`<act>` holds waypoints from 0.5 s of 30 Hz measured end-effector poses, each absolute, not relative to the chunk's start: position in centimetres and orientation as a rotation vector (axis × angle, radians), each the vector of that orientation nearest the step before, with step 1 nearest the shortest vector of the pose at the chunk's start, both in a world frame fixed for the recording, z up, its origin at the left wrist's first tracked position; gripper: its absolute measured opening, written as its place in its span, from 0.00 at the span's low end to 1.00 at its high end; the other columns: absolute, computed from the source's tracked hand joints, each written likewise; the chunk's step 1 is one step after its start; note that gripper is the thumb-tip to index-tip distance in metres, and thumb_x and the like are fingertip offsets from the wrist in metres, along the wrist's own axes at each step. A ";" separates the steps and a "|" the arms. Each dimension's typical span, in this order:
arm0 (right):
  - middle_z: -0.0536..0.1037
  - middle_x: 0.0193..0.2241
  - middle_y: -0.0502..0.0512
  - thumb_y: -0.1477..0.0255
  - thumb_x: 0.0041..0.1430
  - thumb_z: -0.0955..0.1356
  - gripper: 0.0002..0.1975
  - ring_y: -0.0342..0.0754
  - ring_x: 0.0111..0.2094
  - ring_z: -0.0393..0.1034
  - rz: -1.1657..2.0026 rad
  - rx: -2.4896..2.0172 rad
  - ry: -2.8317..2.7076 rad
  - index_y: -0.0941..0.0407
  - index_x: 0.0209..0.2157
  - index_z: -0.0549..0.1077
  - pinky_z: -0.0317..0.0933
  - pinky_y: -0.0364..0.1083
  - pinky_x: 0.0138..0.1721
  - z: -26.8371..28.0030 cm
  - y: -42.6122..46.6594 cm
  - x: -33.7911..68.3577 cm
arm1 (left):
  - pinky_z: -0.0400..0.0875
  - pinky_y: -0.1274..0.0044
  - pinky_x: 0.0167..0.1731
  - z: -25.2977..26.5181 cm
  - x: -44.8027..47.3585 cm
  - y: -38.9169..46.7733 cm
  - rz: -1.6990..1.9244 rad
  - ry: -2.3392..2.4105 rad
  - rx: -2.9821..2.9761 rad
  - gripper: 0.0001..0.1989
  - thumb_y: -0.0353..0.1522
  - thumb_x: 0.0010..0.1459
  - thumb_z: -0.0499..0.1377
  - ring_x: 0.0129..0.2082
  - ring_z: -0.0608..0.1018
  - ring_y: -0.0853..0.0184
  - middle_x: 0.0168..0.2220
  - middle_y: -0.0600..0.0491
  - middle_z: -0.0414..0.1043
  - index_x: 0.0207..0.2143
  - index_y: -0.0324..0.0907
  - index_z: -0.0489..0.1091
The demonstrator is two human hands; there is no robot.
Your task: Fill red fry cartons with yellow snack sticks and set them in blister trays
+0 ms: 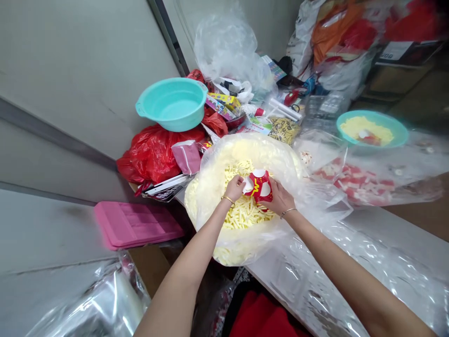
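Over a large open plastic bag (242, 245) full of pale yellow fry-like strips (242, 219), I hold a small red fries carton (260, 186) with a yellow zigzag mark and white inner faces. My right hand (280, 197) is closed around the carton's right side, with some fingers hidden behind it. My left hand (234, 188) pinches a white edge at the carton's left. Both hands hang just above the strips, near the middle of the bag's opening. Whether anything is inside the carton cannot be made out.
A turquoise basin (171, 105) rests behind left on a red plastic bag (154, 154). Pink trays (136, 224) lie lower left. At right stand a turquoise bowl (400, 135) with yellow contents and a clear bag of red-and-white pieces (365, 185). Clear plastic packaging (336, 281) covers the table's front.
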State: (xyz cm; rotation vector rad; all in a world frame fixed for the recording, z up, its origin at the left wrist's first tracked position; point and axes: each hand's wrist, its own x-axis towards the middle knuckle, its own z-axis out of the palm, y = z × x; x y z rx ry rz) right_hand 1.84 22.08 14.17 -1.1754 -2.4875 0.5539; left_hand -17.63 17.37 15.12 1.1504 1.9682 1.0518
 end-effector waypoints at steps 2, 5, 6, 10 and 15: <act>0.59 0.58 0.67 0.55 0.47 0.70 0.48 0.64 0.56 0.56 0.549 -0.972 -2.479 0.58 0.62 0.44 0.57 0.59 0.51 15.0 20.7 1.6 | 0.61 0.83 0.23 16.4 -16.8 16.0 1.057 1.859 1.154 0.03 0.28 0.52 0.56 0.21 0.67 0.75 0.23 0.59 0.63 0.28 0.39 0.61; 0.63 0.54 0.67 0.60 0.54 0.67 0.39 0.60 0.55 0.58 0.696 -0.840 -2.379 0.59 0.61 0.47 0.56 0.59 0.53 14.9 18.3 1.9 | 0.63 0.82 0.21 18.1 -15.3 14.0 0.993 1.589 1.147 0.07 0.34 0.54 0.56 0.21 0.69 0.75 0.25 0.57 0.66 0.33 0.39 0.63; 0.64 0.53 0.67 0.60 0.54 0.67 0.38 0.59 0.54 0.59 0.776 -0.852 -2.316 0.59 0.60 0.48 0.57 0.58 0.53 14.5 17.5 2.3 | 0.65 0.81 0.22 18.5 -15.0 13.4 0.948 1.546 1.159 0.08 0.36 0.56 0.54 0.22 0.70 0.74 0.27 0.56 0.67 0.35 0.39 0.63; 0.62 0.53 0.69 0.52 0.48 0.70 0.45 0.61 0.54 0.59 1.026 -1.024 -2.099 0.59 0.59 0.48 0.58 0.60 0.53 12.3 14.4 4.9 | 0.68 0.76 0.34 18.6 -15.8 10.6 0.618 1.926 1.398 0.09 0.34 0.58 0.52 0.33 0.74 0.67 0.35 0.50 0.70 0.40 0.40 0.65; 0.58 0.55 0.67 0.54 0.51 0.68 0.44 0.60 0.56 0.55 1.176 -1.115 -2.108 0.59 0.60 0.44 0.54 0.60 0.56 11.6 11.3 7.4 | 0.67 0.73 0.38 16.0 -15.3 7.7 0.086 2.312 1.462 0.23 0.42 0.47 0.63 0.40 0.73 0.59 0.42 0.45 0.66 0.42 0.40 0.64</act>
